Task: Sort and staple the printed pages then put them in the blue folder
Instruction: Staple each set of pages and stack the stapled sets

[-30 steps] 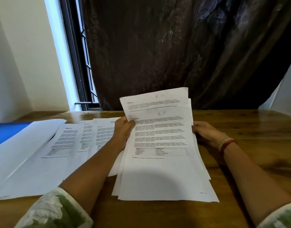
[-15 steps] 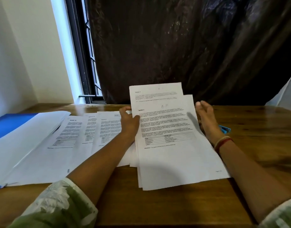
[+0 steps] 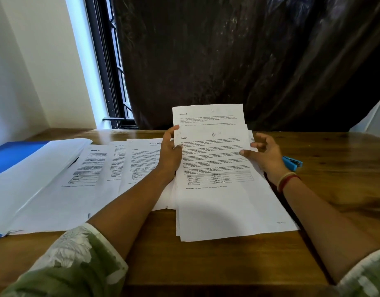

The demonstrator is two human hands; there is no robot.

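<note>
Bare wood runs along the table's (image 3: pixel 345 200) right and near edges. Spread pages (image 3: pixel 94 168) cover the left half, a held stack (image 3: pixel 227 200) fills the centre, and a blue stapler (image 3: pixel 292 164) lies just right of it.

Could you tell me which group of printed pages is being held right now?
The stack on the right, gripped by the left hand and right hand; the fanned pages beside the blue folder lie flat.
</note>
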